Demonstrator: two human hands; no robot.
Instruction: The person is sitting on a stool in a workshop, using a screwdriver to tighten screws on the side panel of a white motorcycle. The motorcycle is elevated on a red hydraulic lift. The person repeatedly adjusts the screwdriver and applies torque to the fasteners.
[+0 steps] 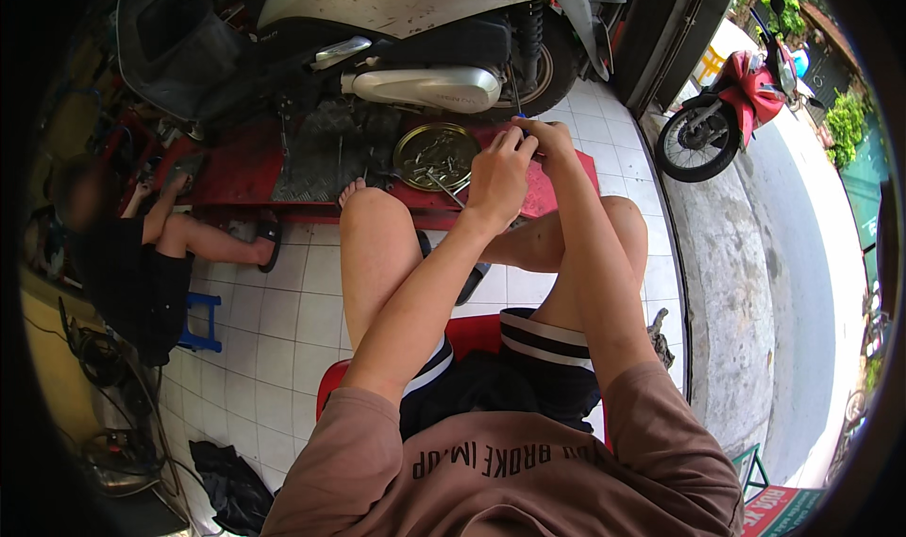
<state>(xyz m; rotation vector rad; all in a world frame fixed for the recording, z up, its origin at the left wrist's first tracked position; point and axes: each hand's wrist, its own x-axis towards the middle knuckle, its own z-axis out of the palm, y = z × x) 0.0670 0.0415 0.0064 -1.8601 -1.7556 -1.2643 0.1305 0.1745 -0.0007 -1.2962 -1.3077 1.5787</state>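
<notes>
My left hand (498, 173) is curled, with its fingertips beside my right hand (545, 142), just right of the round metal tray (409, 167) of small loose parts. My right hand is closed around a small tool with a bit of blue (520, 116) showing; the rest is hidden by my fingers. What my left fingers hold I cannot make out. A long metal tool (447, 191) lies slanted across the tray's rim near my left hand. Above my hands are the scooter's silver cover (420, 86) and rear wheel (557, 82).
The scooter stands along a red platform (231, 164) with a dark tread plate (311, 159). A co-worker (118, 263) sits at the left on a blue stool (203, 320), near cables. At the right, a red motorbike (731, 103) stands outside the doorway. I sit on a red seat (335, 381).
</notes>
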